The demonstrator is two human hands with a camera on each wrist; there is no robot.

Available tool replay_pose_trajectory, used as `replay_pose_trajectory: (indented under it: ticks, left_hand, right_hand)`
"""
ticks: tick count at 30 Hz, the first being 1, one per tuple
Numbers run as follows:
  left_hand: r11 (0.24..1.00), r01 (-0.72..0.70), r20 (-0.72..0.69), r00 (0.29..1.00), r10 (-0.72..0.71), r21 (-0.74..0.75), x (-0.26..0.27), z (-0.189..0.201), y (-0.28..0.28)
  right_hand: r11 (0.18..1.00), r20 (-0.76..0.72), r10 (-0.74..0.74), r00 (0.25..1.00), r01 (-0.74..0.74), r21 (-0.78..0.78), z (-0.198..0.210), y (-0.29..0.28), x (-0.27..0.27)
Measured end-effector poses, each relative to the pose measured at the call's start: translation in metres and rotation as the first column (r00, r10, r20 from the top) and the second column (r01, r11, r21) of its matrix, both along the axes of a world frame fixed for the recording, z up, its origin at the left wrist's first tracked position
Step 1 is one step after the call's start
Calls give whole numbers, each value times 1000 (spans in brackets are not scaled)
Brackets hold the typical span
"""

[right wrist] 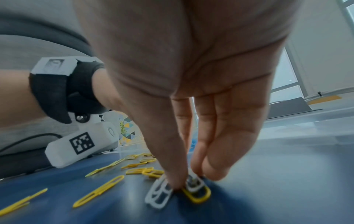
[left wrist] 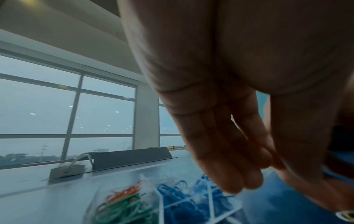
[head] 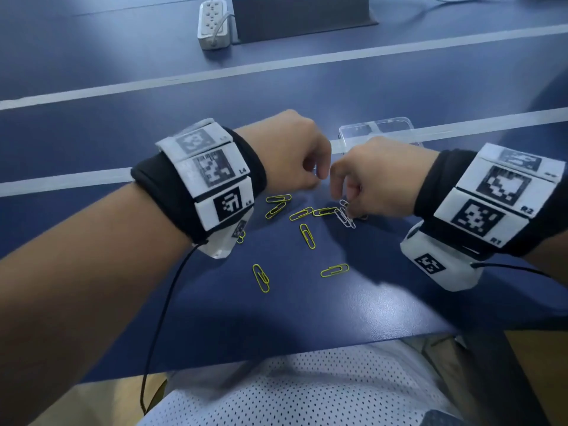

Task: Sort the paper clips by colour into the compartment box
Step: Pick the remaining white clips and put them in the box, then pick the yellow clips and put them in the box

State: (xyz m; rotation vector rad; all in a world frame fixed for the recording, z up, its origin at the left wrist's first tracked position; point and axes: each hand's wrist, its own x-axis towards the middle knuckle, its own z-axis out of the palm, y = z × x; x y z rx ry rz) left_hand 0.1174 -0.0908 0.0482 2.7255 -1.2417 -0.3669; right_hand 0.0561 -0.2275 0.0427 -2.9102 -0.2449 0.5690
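Head view first: nearest you, yellow paper clips (head: 307, 236) lie scattered flat on the blue table (head: 92, 118), two of them closest to the table's front edge. Just beyond them your right hand (head: 378, 179) reaches down, its fingers (right wrist: 172, 178) drawn narrow and pinching at a small bunch of white paper clips (right wrist: 159, 195) that rests on the table and touches one yellow clip. Your left hand (head: 285, 149) hangs just beside the right one, above the clips; its fingers (left wrist: 226, 174) are loosely bent together, and I cannot tell whether they hold anything. Behind both hands sits the clear compartment box (head: 384, 127); the left wrist view shows green clips (left wrist: 124, 207) with orange ones in one compartment and blue clips (left wrist: 178, 200) in the next. Farther back lies a white power strip (head: 213, 23) beside a grey cable cover (head: 301, 16).
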Motion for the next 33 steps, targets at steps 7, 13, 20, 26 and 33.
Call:
replay_pose_trajectory:
  ticks: [7, 13, 20, 26, 33]
  left_hand:
    - [997, 22, -87, 996, -15, 77, -16, -12, 1]
    - [992, 93, -52, 995, -89, 90, -22, -16, -8]
    - [971, 189, -26, 982, -188, 145, -26, -16, -25]
    - [966, 232, 14, 972, -235, 114, -25, -14, -22]
    - [993, 25, -27, 999, -29, -112, -12, -5, 3]
  right_hand:
    - [996, -12, -46, 999, 47, 70, 3, 0, -3]
    - [987, -8, -126, 992, 126, 103, 9, -8, -3]
    - [984, 19, -158, 987, 155, 87, 11, -17, -7]
    - [990, 81, -132, 988, 127, 65, 6, -17, -1]
    - [962, 138, -174, 975, 138, 236, 6, -8, 24]
